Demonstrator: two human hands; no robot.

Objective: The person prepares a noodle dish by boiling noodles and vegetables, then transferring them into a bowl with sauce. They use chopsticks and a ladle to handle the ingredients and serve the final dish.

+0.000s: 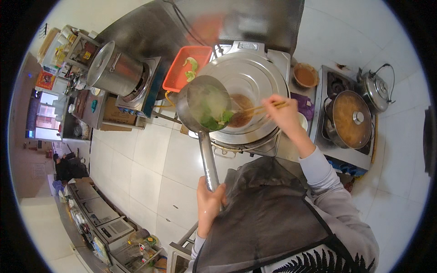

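My left hand grips the metal handle of a deep pan, which is raised and tilted to the right. Green leafy vegetables lie in the pan under rising steam. A pair of wooden chopsticks is in my right hand, their tips close to the leaves at the pan's rim. Below and right of the pan, brown contents show in what looks like a bowl, partly hidden by the pan. It sits over a wide round stainless steel cooker top.
An orange plastic basket holds a few leaves behind the pan. To the right stand a bowl of brown sauce or powder, a purple cloth, a lidded pan and a kettle. A large stockpot stands on a left burner.
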